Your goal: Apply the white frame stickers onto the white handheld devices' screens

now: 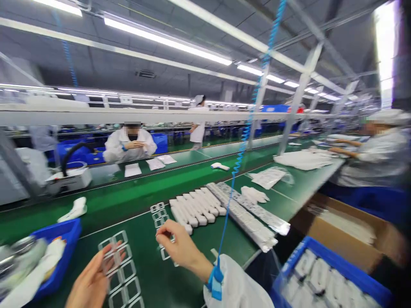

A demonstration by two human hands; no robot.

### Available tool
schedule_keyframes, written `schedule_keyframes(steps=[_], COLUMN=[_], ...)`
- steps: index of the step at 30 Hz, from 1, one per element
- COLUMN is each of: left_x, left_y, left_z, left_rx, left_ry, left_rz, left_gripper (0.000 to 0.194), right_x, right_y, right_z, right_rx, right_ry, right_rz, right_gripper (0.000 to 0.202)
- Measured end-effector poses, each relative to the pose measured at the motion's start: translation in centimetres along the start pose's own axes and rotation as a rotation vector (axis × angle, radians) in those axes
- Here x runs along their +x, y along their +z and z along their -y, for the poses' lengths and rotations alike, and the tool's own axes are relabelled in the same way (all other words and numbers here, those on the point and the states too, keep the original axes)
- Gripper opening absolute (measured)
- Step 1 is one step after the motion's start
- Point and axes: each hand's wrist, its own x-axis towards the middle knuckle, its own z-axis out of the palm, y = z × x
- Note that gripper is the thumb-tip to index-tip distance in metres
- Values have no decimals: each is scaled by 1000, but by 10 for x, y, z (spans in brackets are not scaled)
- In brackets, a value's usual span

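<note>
My left hand (93,273) holds a clear sheet (123,273) marked with white-outlined rectangles, its fingers showing through the top of it. To the right, my right hand (180,248) is closed, thumb and forefinger pinched together. Whatever is between those fingertips, if anything, is too small to make out. Beneath and behind that hand lies a second strip of white-outlined rectangles (159,216), partly covered by it. Just beyond the right hand, a row of white handheld devices (195,207) lies side by side. A blue wristband with a coiled cord (217,278) is on my right wrist.
Long strips of wrapped white pieces (242,214) lie right of the devices. A blue bin (72,244) stands at left, another blue bin (279,278) at lower right by a cardboard box (340,231). The green conveyor (180,182) runs behind. Co-workers sit across and at right.
</note>
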Motion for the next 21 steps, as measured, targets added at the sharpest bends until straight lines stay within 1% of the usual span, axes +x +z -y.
schedule_keyframes(steps=[1,3,5,7,10,14,21], left_x=[-2,-7,-10,-13,-19,-27,-31], left_y=[-1,2,8,15,22,25,28], left_z=[-2,-3,-4,-3,-1,2,6], left_rx=[-11,-55,-84,-121,-143,-136,-113], left_ry=[45,130,169,187,189,191,169], left_rz=[-27,-35,-7,32,65,89,126], left_gripper=[20,17,14,14,17,21,19], right_x=[7,19,29,37,43,46,44], right_y=[6,13,19,25,33,38,37], right_z=[7,17,23,25,24,18,6], right_rx=[21,55,72,70,42,5,-9], right_ry=[-15,-58,-103,-142,-172,-150,-58], right_rz=[9,41,76,103,132,150,125], right_gripper=[12,12,12,13,16,18,19])
